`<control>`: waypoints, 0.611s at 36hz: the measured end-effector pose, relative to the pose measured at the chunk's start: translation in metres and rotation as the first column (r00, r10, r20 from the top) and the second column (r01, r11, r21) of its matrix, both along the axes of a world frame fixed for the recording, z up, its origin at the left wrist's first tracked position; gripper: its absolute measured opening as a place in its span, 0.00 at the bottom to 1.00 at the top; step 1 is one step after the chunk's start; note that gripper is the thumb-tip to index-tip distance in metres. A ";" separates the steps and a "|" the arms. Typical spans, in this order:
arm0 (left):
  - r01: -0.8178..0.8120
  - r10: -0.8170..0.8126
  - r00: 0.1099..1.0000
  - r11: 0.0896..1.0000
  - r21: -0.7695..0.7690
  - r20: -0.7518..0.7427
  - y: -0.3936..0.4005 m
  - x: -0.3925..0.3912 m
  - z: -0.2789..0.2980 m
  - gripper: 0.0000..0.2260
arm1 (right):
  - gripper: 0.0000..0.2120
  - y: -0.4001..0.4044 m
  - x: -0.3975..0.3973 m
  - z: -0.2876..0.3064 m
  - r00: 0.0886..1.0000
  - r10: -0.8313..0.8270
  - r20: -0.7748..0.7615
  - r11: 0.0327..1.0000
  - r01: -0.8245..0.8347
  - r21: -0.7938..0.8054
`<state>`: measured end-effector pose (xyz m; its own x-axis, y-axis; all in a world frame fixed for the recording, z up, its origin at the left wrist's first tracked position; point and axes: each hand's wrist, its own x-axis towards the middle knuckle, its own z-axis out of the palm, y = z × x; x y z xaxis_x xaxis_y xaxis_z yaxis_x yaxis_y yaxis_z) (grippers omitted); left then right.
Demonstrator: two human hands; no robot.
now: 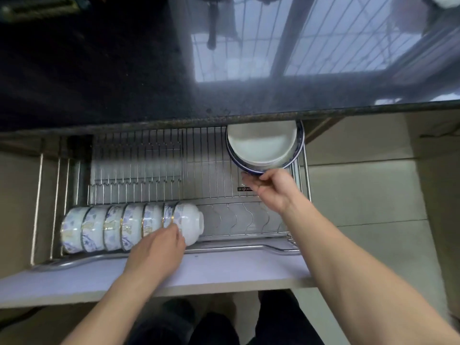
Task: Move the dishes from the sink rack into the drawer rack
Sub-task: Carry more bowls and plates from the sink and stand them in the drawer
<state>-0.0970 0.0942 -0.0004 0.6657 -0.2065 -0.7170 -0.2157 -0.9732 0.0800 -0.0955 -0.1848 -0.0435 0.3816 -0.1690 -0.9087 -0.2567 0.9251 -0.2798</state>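
Bowls (129, 226), white with blue-gold pattern

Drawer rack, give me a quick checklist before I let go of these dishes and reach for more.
1. Drawer rack pulled out for access: ok.
2. End bowl nested in the bowl row: ok; left hand touches it.
3. Plates resting in the back right corner: ok, partly under the countertop.
4. Right hand grip off the plates: not ok, fingers at the rim.
5. Free slots right of the bowls: ok.
6. Plates stable once released: cannot tell.
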 end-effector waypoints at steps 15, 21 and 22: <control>-0.052 0.050 0.996 0.998 -0.021 -0.076 0.015 -0.022 0.009 0.11 | 0.20 -0.010 0.003 -0.002 0.988 0.056 -0.143 0.986 -0.077 -0.151; -0.042 0.046 0.995 0.998 -0.038 0.091 0.017 -0.022 0.016 0.11 | 0.09 0.013 -0.017 0.028 0.967 0.175 -0.187 0.957 -0.211 -0.197; -0.029 0.034 0.992 0.999 -0.042 0.120 0.016 -0.021 0.019 0.10 | 0.07 0.018 -0.022 0.036 0.954 0.222 -0.200 0.945 -0.261 -0.197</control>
<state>-0.1176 0.1103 0.0185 0.7537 -0.2109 -0.6224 -0.1953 -0.9762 0.0943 -0.1174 -0.1672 -0.0071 0.2761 -0.2937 -0.9151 -0.5272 0.7498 -0.3997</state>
